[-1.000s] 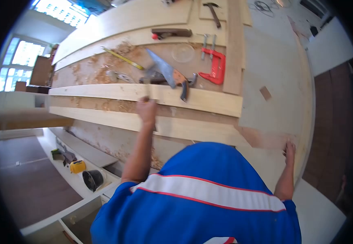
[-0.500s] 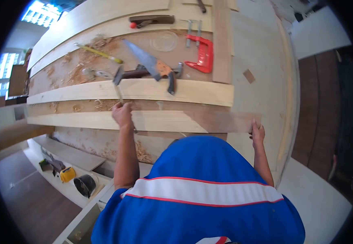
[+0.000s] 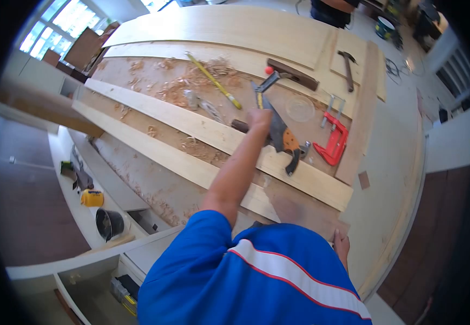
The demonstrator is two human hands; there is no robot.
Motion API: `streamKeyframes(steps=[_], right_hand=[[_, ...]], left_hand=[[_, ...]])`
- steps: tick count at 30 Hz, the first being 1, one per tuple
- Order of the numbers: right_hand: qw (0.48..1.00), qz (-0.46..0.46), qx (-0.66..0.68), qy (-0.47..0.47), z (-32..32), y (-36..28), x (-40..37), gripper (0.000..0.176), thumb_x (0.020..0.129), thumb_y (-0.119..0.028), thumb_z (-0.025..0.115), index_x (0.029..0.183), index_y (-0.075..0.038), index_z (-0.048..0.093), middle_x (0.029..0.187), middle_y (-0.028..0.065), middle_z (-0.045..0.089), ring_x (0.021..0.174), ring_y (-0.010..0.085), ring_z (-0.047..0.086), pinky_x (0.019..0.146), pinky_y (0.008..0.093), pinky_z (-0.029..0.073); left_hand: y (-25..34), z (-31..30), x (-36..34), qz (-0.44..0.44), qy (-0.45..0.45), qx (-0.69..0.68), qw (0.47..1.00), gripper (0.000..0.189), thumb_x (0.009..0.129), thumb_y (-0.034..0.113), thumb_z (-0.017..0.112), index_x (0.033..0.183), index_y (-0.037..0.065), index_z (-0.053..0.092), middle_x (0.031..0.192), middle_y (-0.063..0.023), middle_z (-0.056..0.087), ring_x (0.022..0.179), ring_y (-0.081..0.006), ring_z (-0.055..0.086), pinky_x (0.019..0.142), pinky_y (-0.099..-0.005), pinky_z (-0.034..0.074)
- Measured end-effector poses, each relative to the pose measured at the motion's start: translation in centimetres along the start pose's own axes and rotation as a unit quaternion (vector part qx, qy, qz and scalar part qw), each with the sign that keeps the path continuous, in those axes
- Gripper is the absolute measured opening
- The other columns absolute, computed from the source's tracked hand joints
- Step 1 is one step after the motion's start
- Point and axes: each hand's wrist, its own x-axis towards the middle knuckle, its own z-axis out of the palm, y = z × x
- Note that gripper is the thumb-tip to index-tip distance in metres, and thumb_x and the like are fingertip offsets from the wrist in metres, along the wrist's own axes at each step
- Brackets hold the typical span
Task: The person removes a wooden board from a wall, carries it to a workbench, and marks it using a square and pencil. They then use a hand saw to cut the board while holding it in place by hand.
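Note:
My left hand (image 3: pixel 259 116) is closed around the blade of a try square (image 3: pixel 269 82), whose dark stock points away from me. It is above the workbench, beside the blade of a handsaw (image 3: pixel 290 140) with an orange and black handle. A dark-handled hammer (image 3: pixel 239 125) lies partly under the saw. My right hand (image 3: pixel 341 244) grips the end of a thin brown board (image 3: pixel 313 210), its fingers partly hidden. That board overlaps a long pale plank (image 3: pixel 186 172) near my body.
Past my left hand lies a wooden hand plane (image 3: pixel 294 75) with a red knob. A red clamp (image 3: pixel 332 142), another hammer (image 3: pixel 347 70) and a yellow measuring stick (image 3: pixel 213 81) rest on the bench among wood shavings (image 3: pixel 175 89). A person (image 3: pixel 332 10) stands at the far edge.
My left hand has moved away from the near plank, reaching forward over the saw with the try square. The view has turned and tilted. My right hand stays at the brown board's end.

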Motion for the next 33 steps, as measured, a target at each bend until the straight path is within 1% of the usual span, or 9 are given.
streamKeyframes(steps=[1, 3, 6, 9, 15, 18, 21, 24, 33], right_hand=[[0.998, -0.032, -0.052, 0.011, 0.1, 0.4, 0.3, 0.066, 0.091, -0.052, 0.073, 0.125, 0.004, 0.062, 0.112, 0.0269, 0.071, 0.102, 0.0348, 0.072, 0.086, 0.0458, 0.057], [0.979, -0.059, -0.166, 0.102, 0.0, -1.0, -0.7, 0.090, 0.084, -0.048, 0.079, 0.148, 0.006, 0.044, 0.150, 0.0332, 0.047, 0.141, 0.0417, 0.048, 0.114, 0.0525, 0.040], [0.913, -0.236, -0.323, 0.082, -2.4, -6.6, -2.9, 0.107, 0.078, -0.047, 0.084, 0.155, 0.005, 0.032, 0.160, 0.0318, 0.032, 0.150, 0.0462, 0.032, 0.120, 0.0550, 0.031], [0.852, -0.371, -0.370, 0.019, -2.5, -4.9, -0.8, 0.105, 0.077, -0.047, 0.084, 0.153, 0.007, 0.034, 0.159, 0.0320, 0.033, 0.151, 0.0494, 0.026, 0.122, 0.0547, 0.027], [0.829, -0.423, -0.364, 0.000, -0.9, -2.0, 1.6, 0.104, 0.082, -0.053, 0.078, 0.152, 0.010, 0.033, 0.153, 0.0348, 0.037, 0.146, 0.0518, 0.033, 0.118, 0.0566, 0.034], [0.813, -0.426, -0.396, 0.038, -0.9, -2.8, 1.1, 0.063, 0.099, -0.030, 0.053, 0.149, 0.006, 0.040, 0.148, 0.0308, 0.045, 0.140, 0.0461, 0.044, 0.115, 0.0490, 0.040], [0.815, -0.435, -0.381, 0.041, -1.3, -3.6, 0.4, 0.061, 0.098, -0.028, 0.054, 0.147, 0.006, 0.042, 0.143, 0.0304, 0.048, 0.133, 0.0466, 0.050, 0.111, 0.0491, 0.043], [0.835, -0.410, -0.367, -0.001, -1.7, -2.7, 1.8, 0.060, 0.098, -0.027, 0.056, 0.146, 0.007, 0.043, 0.140, 0.0306, 0.050, 0.128, 0.0471, 0.052, 0.109, 0.0494, 0.045], [0.816, -0.469, -0.332, 0.059, -5.1, 1.0, 2.7, 0.050, 0.099, -0.026, 0.056, 0.136, 0.008, 0.053, 0.132, 0.0313, 0.058, 0.121, 0.0453, 0.057, 0.104, 0.0477, 0.047]], left_hand=[[0.3, 0.8, 0.8, -0.013, 0.003, -0.023, 1.000, 0.039, 0.075, 0.028, 0.077, 0.097, -0.005, 0.076, 0.101, -0.0304, 0.073, 0.102, -0.0423, 0.073, 0.087, -0.0453, 0.057], [1.8, -0.3, -0.4, 0.024, -0.005, 0.043, 0.999, 0.048, 0.079, 0.038, 0.080, 0.102, -0.004, 0.075, 0.112, -0.0293, 0.072, 0.110, -0.0421, 0.070, 0.094, -0.0462, 0.055], [2.1, -4.9, -3.4, 0.075, 0.055, 0.103, 0.990, 0.055, 0.081, 0.042, 0.078, 0.108, -0.004, 0.072, 0.116, -0.0271, 0.071, 0.114, -0.0413, 0.067, 0.098, -0.0484, 0.053], [-6.6, -8.0, -0.2, 0.141, 0.188, 0.113, 0.965, 0.058, 0.077, 0.039, 0.079, 0.113, -0.004, 0.063, 0.114, -0.0281, 0.066, 0.113, -0.0444, 0.061, 0.100, -0.0513, 0.049], [-19.6, -22.4, -2.1, -0.151, 0.430, 0.221, 0.862, 0.056, 0.075, 0.034, 0.076, 0.114, -0.003, 0.060, 0.114, -0.0259, 0.063, 0.104, -0.0420, 0.064, 0.092, -0.0550, 0.051], [-24.6, -26.0, -1.1, -0.230, 0.361, 0.142, 0.893, 0.066, 0.079, 0.044, 0.077, 0.120, -0.006, 0.061, 0.122, -0.0277, 0.062, 0.109, -0.0414, 0.064, 0.099, -0.0498, 0.052], [-24.6, -26.9, -0.2, -0.232, 0.263, 0.110, 0.930, 0.071, 0.081, 0.050, 0.077, 0.120, -0.008, 0.064, 0.127, -0.0303, 0.060, 0.115, -0.0415, 0.063, 0.104, -0.0449, 0.052], [-24.4, -24.7, 1.1, -0.251, 0.322, 0.179, 0.895, 0.064, 0.081, 0.047, 0.077, 0.114, -0.007, 0.068, 0.125, -0.0299, 0.061, 0.115, -0.0416, 0.062, 0.103, -0.0451, 0.052], [-20.5, -21.1, -6.2, -0.187, 0.314, 0.159, 0.917, 0.057, 0.080, 0.042, 0.082, 0.109, -0.006, 0.069, 0.123, -0.0272, 0.060, 0.116, -0.0421, 0.060, 0.101, -0.0491, 0.049]])
